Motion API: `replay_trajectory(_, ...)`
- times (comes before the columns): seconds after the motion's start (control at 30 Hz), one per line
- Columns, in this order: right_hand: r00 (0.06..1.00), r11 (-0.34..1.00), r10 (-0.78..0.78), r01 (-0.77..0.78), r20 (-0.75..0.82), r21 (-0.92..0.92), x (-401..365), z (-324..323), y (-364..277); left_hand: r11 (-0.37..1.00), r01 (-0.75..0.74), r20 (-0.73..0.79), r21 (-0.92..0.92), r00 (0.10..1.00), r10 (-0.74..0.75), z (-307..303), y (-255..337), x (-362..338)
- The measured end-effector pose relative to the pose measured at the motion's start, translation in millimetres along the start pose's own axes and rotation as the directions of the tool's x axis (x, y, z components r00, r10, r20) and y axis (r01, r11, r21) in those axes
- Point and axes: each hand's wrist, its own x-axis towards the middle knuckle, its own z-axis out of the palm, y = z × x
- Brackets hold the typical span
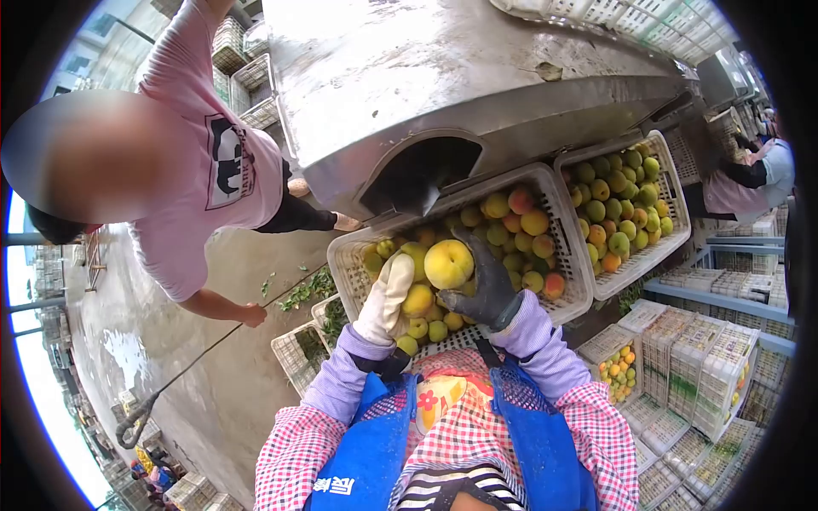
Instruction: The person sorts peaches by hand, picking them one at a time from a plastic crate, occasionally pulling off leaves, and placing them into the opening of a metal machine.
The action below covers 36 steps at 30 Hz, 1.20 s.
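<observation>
My left hand [388, 298], in a pale glove, curls at the left side of the near crate, its fingers against a yellow-green fruit [415, 259]. Held in my right hand [487, 285], in a dark grey glove, is a large yellow peach [449, 264], with the fingers around its right side. Both hands are over a white plastic crate [581, 281] of green, yellow and reddish fruit. A second crate [677, 200] of similar fruit stands just to the right.
A metal table [375, 94] with a dark opening [422, 175] lies beyond the crates. At the left a person in pink [204, 170] holds a hooked rod [196, 362]. Stacked crates [690, 366] stand at right, near another person [750, 183].
</observation>
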Motion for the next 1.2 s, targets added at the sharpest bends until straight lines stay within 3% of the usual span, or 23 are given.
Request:
replay_trajectory(0.03, 0.999, 0.999, -0.019, 0.020, -0.046, 0.028, 0, 3, -4, 1.000, -0.011, -0.007, -0.005, 1.000, 0.011, 3, 3, -3)
replay_trajectory(0.2, 0.950, 0.932, -0.271, 0.219, -0.156, -0.288, 27, 12, -28, 0.994, -0.088, 0.004, -0.069, 0.996, 0.088, 26, 26, -5)
replay_trajectory(0.27, 0.888, 0.868, -0.389, 0.264, -0.245, -0.421, 52, 23, -31, 0.988, -0.115, 0.023, -0.100, 0.993, 0.118, 22, 29, 0)
replay_trajectory(0.33, 0.851, 0.765, -0.485, 0.301, -0.201, -0.569, 85, 23, -19, 0.985, -0.118, -0.017, -0.126, 0.993, 0.117, 5, 31, 0)
replay_trajectory(0.4, 0.752, 0.596, -0.631, 0.311, -0.192, -0.740, 114, 32, 21, 0.986, -0.101, 0.002, -0.132, 0.995, 0.102, 8, 41, -7)
replay_trajectory(0.5, 0.764, 0.538, -0.615, 0.228, -0.193, -0.812, 124, 41, 16, 0.995, -0.058, -0.030, -0.077, 0.998, 0.056, -16, 40, -21)
replay_trajectory(0.53, 0.950, 0.498, -0.296, 0.070, -0.094, -0.864, 123, 43, 18, 0.997, -0.056, -0.041, -0.045, 0.998, 0.054, -21, 38, -25)
replay_trajectory(0.57, 0.996, 0.394, 0.079, -0.057, -0.027, -0.917, 119, 43, 20, 0.997, -0.051, -0.049, -0.064, 0.998, 0.048, -27, 35, -26)
replay_trajectory(0.6, 0.897, 0.241, 0.442, -0.125, -0.006, -0.962, 116, 39, 23, 0.995, -0.051, -0.056, -0.080, 0.997, 0.046, -32, 33, -24)
replay_trajectory(0.67, 0.935, 0.340, 0.222, 0.191, 0.276, -0.921, 113, 17, 21, 0.993, -0.050, -0.093, -0.106, 0.995, 0.041, -31, 32, -20)
replay_trajectory(0.77, 0.891, 0.657, -0.069, 0.380, 0.449, -0.651, 103, -24, -32, 0.991, -0.030, -0.021, -0.131, 0.999, 0.027, -23, 37, -20)
replay_trajectory(0.83, 0.971, 0.925, -0.182, 0.224, 0.158, -0.308, 117, 6, -72, 0.993, -0.078, 0.096, -0.085, 0.992, 0.086, -10, 44, -22)
replay_trajectory(0.87, 0.957, 0.929, -0.188, 0.246, 0.221, -0.276, 105, 7, -64, 0.992, -0.105, 0.153, -0.067, 0.982, 0.114, -5, 45, -22)
replay_trajectory(0.93, 0.926, 0.942, -0.187, 0.264, 0.329, -0.207, 59, 14, -38, 0.969, -0.165, 0.065, 0.183, 0.986, 0.156, -12, 34, -12)
replay_trajectory(0.97, 0.937, 0.938, -0.198, 0.266, 0.286, -0.222, 47, 14, -36, 0.935, -0.177, 0.031, 0.308, 0.984, 0.176, -13, 28, -9)
replay_trajectory(1.0, 0.945, 0.931, -0.214, 0.274, 0.249, -0.240, 40, 14, -36, 0.962, -0.177, 0.016, 0.206, 0.984, 0.178, -11, 24, -12)
replay_trajectory(1.1, 0.963, 0.940, -0.262, 0.270, 0.066, -0.208, 34, 17, -39, 0.725, -0.345, 0.146, 0.596, 0.934, 0.325, 8, 34, -18)
replay_trajectory(1.2, 0.967, 0.960, -0.240, 0.223, -0.088, -0.169, 36, 21, -49, 0.847, -0.338, 0.081, 0.410, 0.939, 0.335, 12, 25, -12)
